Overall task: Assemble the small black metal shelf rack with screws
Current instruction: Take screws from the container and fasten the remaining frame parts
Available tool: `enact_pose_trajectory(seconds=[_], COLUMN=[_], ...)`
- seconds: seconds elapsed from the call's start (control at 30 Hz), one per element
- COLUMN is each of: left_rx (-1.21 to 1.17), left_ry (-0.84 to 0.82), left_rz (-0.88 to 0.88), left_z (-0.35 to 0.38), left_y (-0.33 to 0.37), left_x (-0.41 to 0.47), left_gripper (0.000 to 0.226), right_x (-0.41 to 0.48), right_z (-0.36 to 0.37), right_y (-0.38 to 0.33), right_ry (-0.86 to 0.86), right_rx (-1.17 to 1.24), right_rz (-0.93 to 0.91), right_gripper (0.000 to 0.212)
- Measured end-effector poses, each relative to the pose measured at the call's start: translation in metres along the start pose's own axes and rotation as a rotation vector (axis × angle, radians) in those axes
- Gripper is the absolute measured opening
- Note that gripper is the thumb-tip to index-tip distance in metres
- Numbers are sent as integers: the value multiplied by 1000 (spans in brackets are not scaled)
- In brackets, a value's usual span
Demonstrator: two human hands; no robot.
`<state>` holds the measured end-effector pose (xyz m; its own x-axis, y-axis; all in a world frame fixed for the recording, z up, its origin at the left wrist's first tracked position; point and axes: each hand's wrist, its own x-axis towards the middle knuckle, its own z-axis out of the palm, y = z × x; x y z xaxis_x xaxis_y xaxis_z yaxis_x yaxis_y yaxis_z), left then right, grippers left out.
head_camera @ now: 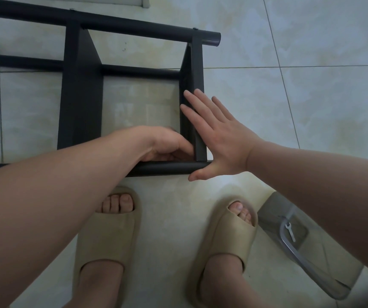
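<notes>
- Pale glossy tiled floor [312,107] with thin grey grout lines, beyond the right hand [221,141].
- Two beige foam slide sandals: one [105,236] below the left hand [167,145], the other [227,238] below the right hand.
- Crumpled clear plastic bag [307,258] well below the right hand, with a small flat silver wrench [290,231].

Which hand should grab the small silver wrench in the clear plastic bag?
Probably right: the small silver wrench in the clear plastic bag lies by the right foot; the right hand is open, the left hand curled in the black metal rack corner.
</notes>
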<state>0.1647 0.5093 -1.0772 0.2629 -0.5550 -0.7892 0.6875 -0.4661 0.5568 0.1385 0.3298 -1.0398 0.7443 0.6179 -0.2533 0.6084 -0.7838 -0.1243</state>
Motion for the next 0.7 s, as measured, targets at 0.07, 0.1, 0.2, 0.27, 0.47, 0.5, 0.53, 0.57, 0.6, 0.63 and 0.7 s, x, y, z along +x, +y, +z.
enact_pose_trajectory(seconds=[0.07,0.1,0.2,0.27,0.47,0.5,0.53,0.57,0.6,0.63,0.7], left_rx=[8,13,28,24,-9,-8,-9,-11,-15,-20,-19], left_ry=[2,0,-19,-27,-47,-45,-41,-36,-32,-32,-38], left_rz=[-1,-1,-7,-9,32,39,45,50,52,53,60], left_z=[0,0,0,-1,-1,-1,-1,-1,-1,-1,-1], left_y=[2,3,6,7,7,7,7,7,7,6,4], left_x=[-1,-1,-2,-2,-1,-1,-1,-1,-1,-1,-1], left_gripper=[18,15,11,10,16,17,19,22,23,25,32], right_x=[0,0,0,0,0,0,0,0,0,0,0], right_z=[0,0,0,0,2,2,2,2,1,1,1], right_y=[0,0,0,0,1,1,0,0,0,0,0], right_ry=[-1,0,1,-4,1,0,-2,-3,-3,-2,0], right_rx=[-4,-4,0,3,-2,-2,-1,1,2,4,4], right_rz=[-1,-2,-3,1,-1,-1,0,1,1,1,0], right_gripper=[135,135,135,135,135,135,136,136,135,135,135])
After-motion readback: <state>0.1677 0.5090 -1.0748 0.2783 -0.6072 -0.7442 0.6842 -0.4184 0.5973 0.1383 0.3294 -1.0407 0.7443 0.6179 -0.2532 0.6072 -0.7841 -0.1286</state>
